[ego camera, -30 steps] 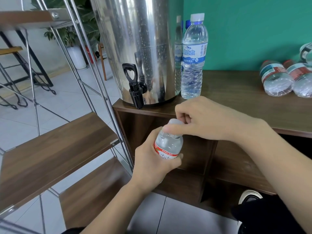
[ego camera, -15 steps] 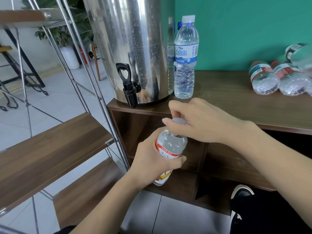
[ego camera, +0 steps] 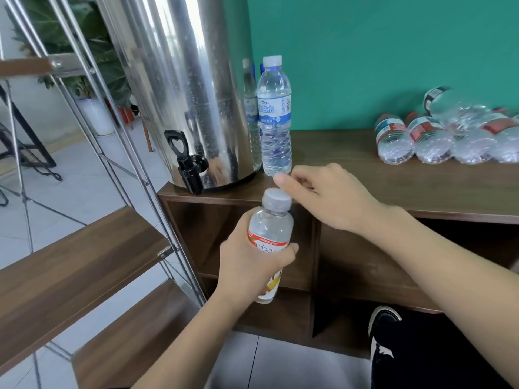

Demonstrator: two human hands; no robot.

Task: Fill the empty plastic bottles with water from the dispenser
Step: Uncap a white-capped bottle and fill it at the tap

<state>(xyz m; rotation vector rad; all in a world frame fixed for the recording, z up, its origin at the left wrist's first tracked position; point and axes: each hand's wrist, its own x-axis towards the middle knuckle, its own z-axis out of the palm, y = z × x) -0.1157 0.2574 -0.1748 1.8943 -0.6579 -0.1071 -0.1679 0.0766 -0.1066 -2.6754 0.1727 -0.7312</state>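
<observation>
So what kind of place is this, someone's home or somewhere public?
Hard to say for sure, but it looks like a café or office refreshment corner: a large steel water dispenser stands on a wooden cabinet, many plastic bottles lie piled there, and metal-framed shelving stands on a tiled floor.

arms [ego camera: 421,265] bare, no sleeves | trousers [ego camera: 438,357] dark | shoe [ego camera: 377,341] blk/white
</observation>
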